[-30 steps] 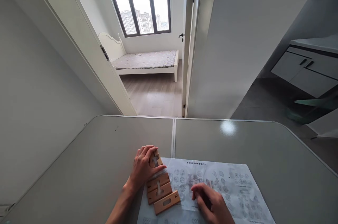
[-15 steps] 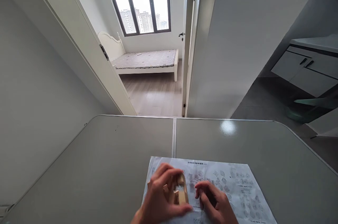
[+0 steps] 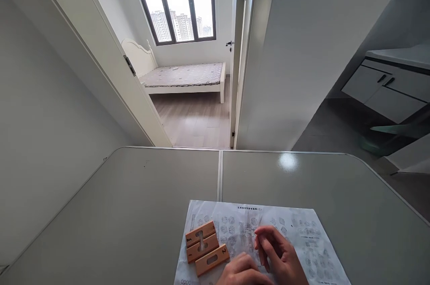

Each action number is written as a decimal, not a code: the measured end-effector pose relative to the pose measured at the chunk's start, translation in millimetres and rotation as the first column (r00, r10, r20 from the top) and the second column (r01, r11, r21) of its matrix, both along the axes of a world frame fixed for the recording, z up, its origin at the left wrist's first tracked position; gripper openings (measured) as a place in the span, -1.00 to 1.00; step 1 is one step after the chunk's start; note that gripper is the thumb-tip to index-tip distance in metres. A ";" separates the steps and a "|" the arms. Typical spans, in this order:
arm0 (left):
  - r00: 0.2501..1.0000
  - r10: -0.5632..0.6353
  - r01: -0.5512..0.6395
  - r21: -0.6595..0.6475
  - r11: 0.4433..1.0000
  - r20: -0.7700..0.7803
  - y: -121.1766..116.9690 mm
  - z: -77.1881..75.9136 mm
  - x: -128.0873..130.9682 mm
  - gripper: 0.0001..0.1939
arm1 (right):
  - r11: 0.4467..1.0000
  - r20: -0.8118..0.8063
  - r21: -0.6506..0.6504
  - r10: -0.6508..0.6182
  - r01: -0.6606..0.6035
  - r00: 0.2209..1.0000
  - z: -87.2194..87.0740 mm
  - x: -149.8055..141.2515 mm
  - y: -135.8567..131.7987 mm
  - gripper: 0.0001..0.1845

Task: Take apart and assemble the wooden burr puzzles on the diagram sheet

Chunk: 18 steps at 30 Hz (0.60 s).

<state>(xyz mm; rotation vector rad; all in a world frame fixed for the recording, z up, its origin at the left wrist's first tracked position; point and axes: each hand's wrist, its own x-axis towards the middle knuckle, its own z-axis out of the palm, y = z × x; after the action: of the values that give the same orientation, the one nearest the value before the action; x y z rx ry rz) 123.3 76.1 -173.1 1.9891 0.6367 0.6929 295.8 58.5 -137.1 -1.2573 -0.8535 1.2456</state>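
My left hand [image 3: 244, 270] is low at the bottom edge, back of the hand up and fingers curled. Whatever it holds is hidden beneath it. Close beside it, my right hand [image 3: 280, 256] hovers over or rests on the printed sheet [image 3: 302, 249], fingers bent in towards the thumb, with nothing visible in them. To the left of both hands lie wooden puzzle pieces: a bar marked 2 [image 3: 220, 256] with an oval slot, and behind it a notched bar marked 1 [image 3: 211, 242] and another marked 3 [image 3: 208, 228], side by side with a gap between their notches.
The sheet carries small line diagrams and lies on a grey table [image 3: 161, 213] with a metal seam [image 3: 220, 173] down its middle. Beyond the table's far edge, a doorway opens on a bed [image 3: 188, 74] under a window. A white cabinet [image 3: 379, 81] stands at the right.
My left hand gripped wooden pieces beyond the bars, carried them right across the sheet, and came down near my right hand. The pieces it carried are out of sight. My right hand shifted slightly right.
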 end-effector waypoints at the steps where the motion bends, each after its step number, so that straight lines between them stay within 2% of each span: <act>1: 1.000 0.005 -0.005 0.058 0.998 -0.009 3.8 1.7 -2.9 -0.50 | 1.000 -0.005 0.006 0.000 0.000 1.000 -0.9 0.0 -0.1 -0.50; 5: 0.994 0.050 -0.020 0.276 0.961 -0.100 20.2 22.7 -16.9 -0.76 | 1.000 0.025 0.008 -0.016 0.016 1.000 -4.2 -1.5 -0.2 -0.50; 9: 0.975 0.115 -0.047 0.332 0.942 -0.188 35.5 51.6 -27.8 -0.76 | 0.999 0.097 0.025 -0.041 0.039 0.994 -4.9 -3.7 -0.7 -0.49; 10: 0.970 0.135 -0.061 0.336 0.940 -0.202 39.3 57.9 -29.9 -0.71 | 0.999 0.128 0.034 -0.037 0.033 0.991 -4.6 -4.2 -1.0 -0.50; 12: 0.956 0.145 -0.058 0.321 0.945 -0.254 46.6 67.7 -33.4 -0.31 | 0.998 0.207 0.062 -0.029 0.016 0.978 -3.3 -5.2 -1.5 -0.52; 13: 0.946 0.163 -0.066 0.329 0.942 -0.279 49.9 70.8 -34.8 -0.23 | 0.997 0.253 0.078 -0.029 0.009 0.967 -2.4 -5.9 -1.8 -0.53; 18: 0.916 0.221 -0.082 0.382 0.920 -0.335 57.8 70.2 -38.9 -0.14 | 0.985 0.428 0.173 -0.057 -0.020 0.902 -0.1 -10.4 -2.4 -0.60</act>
<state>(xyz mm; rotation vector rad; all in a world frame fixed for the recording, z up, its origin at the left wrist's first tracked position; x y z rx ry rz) 84.4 133.9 -102.9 2.4669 0.9573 0.5548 285.5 56.1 -137.2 -1.4172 -1.2392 0.8611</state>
